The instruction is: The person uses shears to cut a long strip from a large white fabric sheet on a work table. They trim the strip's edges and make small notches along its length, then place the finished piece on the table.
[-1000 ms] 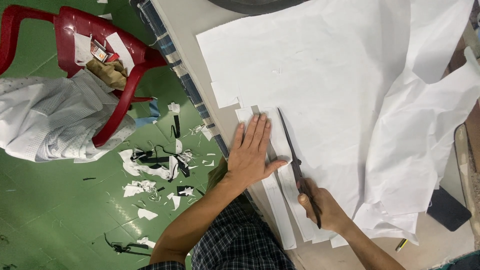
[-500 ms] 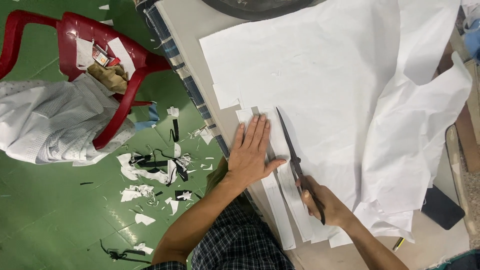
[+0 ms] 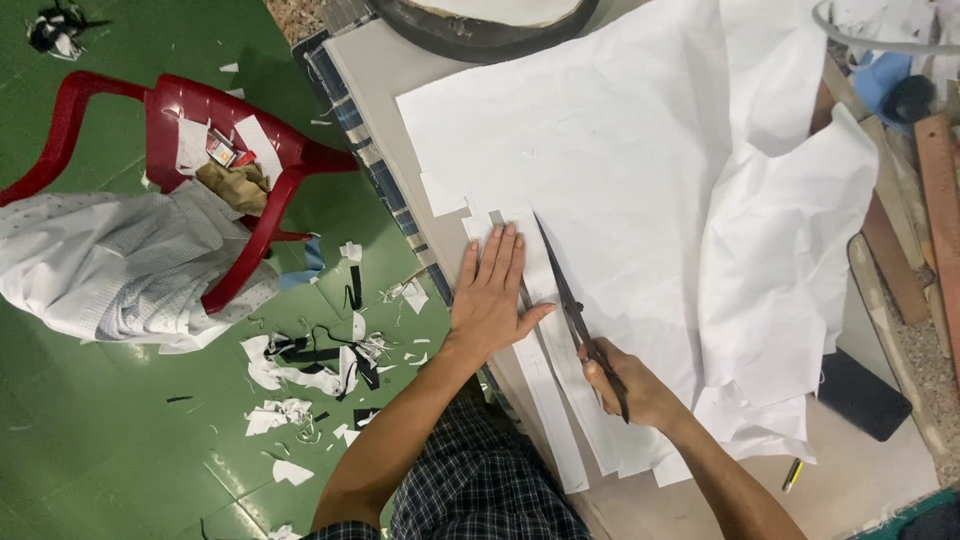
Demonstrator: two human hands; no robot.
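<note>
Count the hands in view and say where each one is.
2. The left hand lies flat on the white fabric; the right hand grips the scissors.

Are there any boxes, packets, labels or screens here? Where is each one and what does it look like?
Small packet: on the seat of the red plastic chair, boxy, red and white with dark markings.
Dark flat slab: on the table's right edge, rectangular, black, perhaps a phone lying blank; cannot tell for sure.
No signs or lit screens show.
The left hand presses white paper; the right hand holds scissors.
</note>
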